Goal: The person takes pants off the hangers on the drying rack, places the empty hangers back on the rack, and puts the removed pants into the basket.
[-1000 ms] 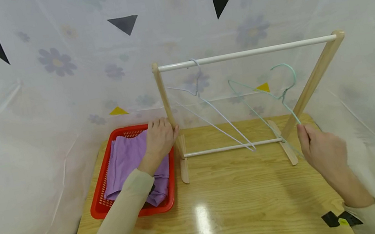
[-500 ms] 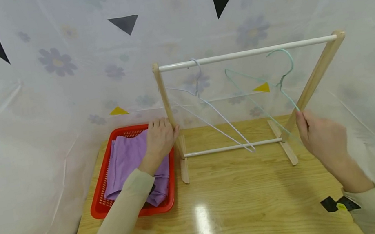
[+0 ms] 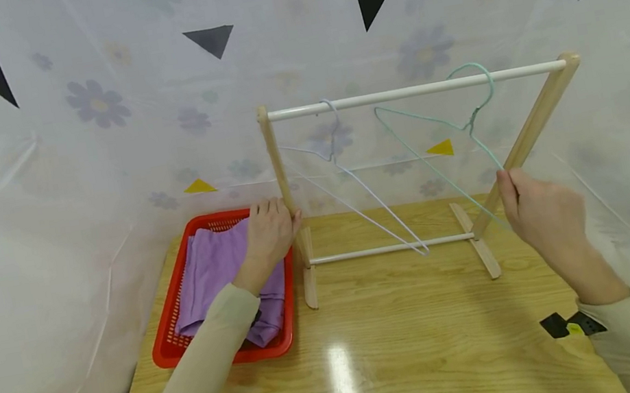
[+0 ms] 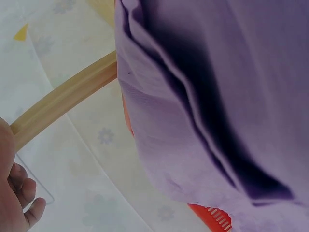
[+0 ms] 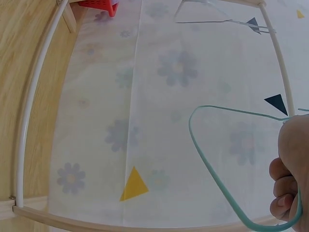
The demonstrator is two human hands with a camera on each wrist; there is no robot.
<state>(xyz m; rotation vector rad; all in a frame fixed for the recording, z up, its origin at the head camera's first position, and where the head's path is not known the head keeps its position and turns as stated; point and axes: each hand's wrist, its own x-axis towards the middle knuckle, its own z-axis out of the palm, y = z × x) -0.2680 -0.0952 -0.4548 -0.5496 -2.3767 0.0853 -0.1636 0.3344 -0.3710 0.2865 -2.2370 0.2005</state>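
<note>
My left hand (image 3: 273,235) grips the left wooden post (image 3: 279,168) of a small clothes rack, close above the basket. In the left wrist view its curled fingers (image 4: 30,191) show under the post. A mint-green wire hanger (image 3: 470,123) is held up by my right hand (image 3: 546,213), which grips its near end. That hanger's hook overlaps the rack's white top rod (image 3: 392,95), its curve rising above the rod. Curled fingers (image 5: 285,186) wrap the hanger in the right wrist view. A lavender wire hanger (image 3: 334,157) hangs from the rod near the left post.
A red plastic basket (image 3: 280,347) stands left of the rack with folded purple cloth (image 3: 213,262) in it. The rack stands toward the back of the wooden table (image 3: 415,346). Flower-printed white sheeting (image 3: 289,41) with dark and yellow triangles surrounds the table.
My right hand has risen with the mint-green hanger, bringing its hook from below the rod up to overlap it. The left hand stays on the post.
</note>
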